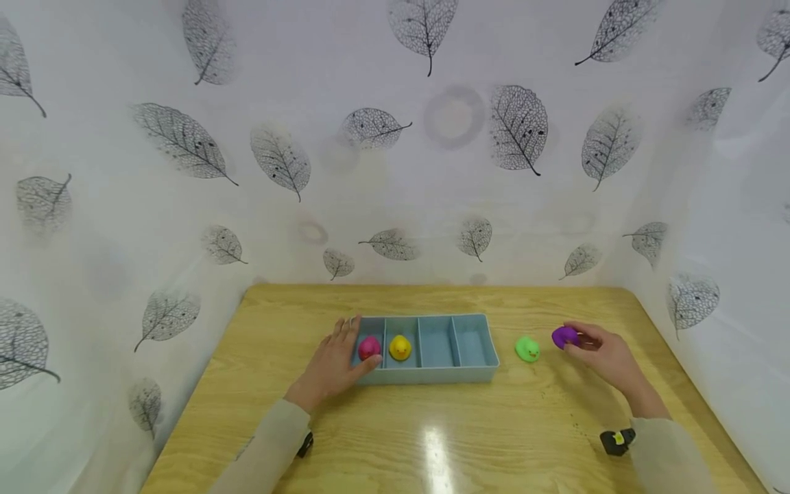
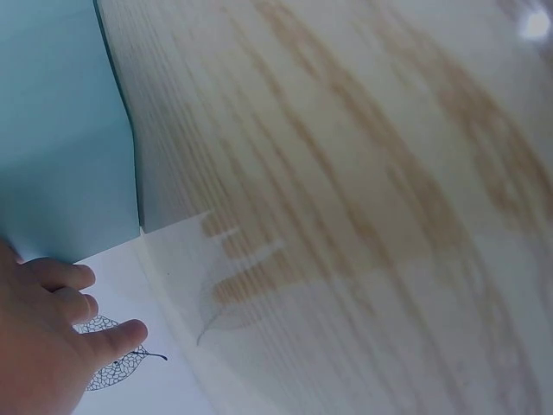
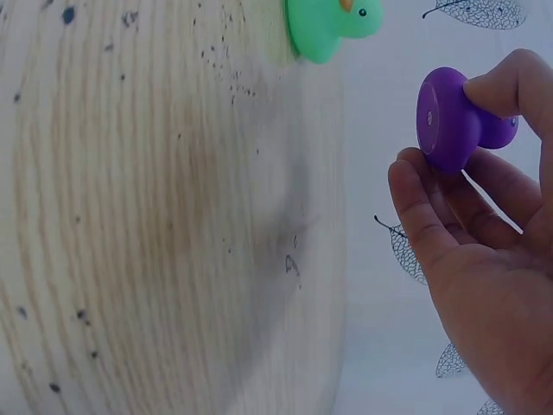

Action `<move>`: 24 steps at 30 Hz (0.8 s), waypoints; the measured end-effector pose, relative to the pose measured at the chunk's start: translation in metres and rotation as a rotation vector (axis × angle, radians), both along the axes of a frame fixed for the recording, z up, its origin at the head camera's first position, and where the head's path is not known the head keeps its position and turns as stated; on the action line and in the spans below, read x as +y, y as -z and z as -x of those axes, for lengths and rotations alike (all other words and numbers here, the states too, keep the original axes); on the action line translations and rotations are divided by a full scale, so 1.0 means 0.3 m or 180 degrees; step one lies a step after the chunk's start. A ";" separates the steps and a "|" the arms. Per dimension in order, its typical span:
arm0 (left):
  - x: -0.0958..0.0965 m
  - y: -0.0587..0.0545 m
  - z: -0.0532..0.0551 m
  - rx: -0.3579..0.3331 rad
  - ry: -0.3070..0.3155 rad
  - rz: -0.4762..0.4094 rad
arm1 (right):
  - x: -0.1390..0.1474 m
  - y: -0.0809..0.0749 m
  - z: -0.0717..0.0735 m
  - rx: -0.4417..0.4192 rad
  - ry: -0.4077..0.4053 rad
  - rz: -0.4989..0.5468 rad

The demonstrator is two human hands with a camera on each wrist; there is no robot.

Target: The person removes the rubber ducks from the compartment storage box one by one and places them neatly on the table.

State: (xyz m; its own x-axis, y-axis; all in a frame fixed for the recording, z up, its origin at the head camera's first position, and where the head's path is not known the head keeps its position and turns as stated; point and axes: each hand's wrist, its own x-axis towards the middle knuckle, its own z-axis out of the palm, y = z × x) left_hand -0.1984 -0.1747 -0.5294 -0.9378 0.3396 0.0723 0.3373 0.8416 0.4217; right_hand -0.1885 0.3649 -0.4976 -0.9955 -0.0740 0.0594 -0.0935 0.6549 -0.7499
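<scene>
In the head view my left hand [image 1: 333,360] rests at the left end of a blue-grey divided tray [image 1: 432,375], fingers along that end and thumb across the front rim. A pink rubber duck [image 1: 369,347] sits in the leftmost compartment, a yellow rubber duck [image 1: 400,348] in the one beside it. My right hand [image 1: 605,353] pinches a purple rubber duck [image 1: 564,336] between thumb and fingers. The right wrist view shows the flat base of this purple duck [image 3: 442,121] turned sideways, off the table. Just left of it a green rubber duck [image 1: 527,348] stands on the table.
The wooden table [image 1: 395,429] has dark specks near the right hand. White leaf-printed sheeting [image 1: 395,192] rises behind and along both sides. Two compartments at the tray's right hold nothing. Black wrist devices [image 1: 617,441] sit by the cuffs.
</scene>
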 end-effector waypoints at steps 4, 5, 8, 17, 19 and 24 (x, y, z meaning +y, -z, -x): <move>-0.001 0.008 0.001 0.0007 0.0013 -0.0016 | 0.016 0.010 -0.002 -0.0061 0.0036 -0.0076; -0.001 0.009 0.002 0.0007 0.0011 -0.0011 | 0.020 0.013 0.000 -0.0049 0.0028 -0.0103; -0.001 0.013 0.003 0.0017 0.0009 -0.0005 | 0.027 0.024 0.001 -0.0002 0.0041 -0.0161; 0.000 0.013 0.006 -0.0012 0.0009 0.0008 | 0.029 0.067 0.008 -0.0085 0.0054 -0.0207; 0.000 0.014 0.006 -0.0021 0.0008 0.0016 | 0.029 0.076 0.012 -0.0112 0.0070 -0.0249; 0.000 0.011 0.005 -0.0051 0.0000 0.0027 | 0.028 0.090 0.015 -0.0164 0.0028 -0.0292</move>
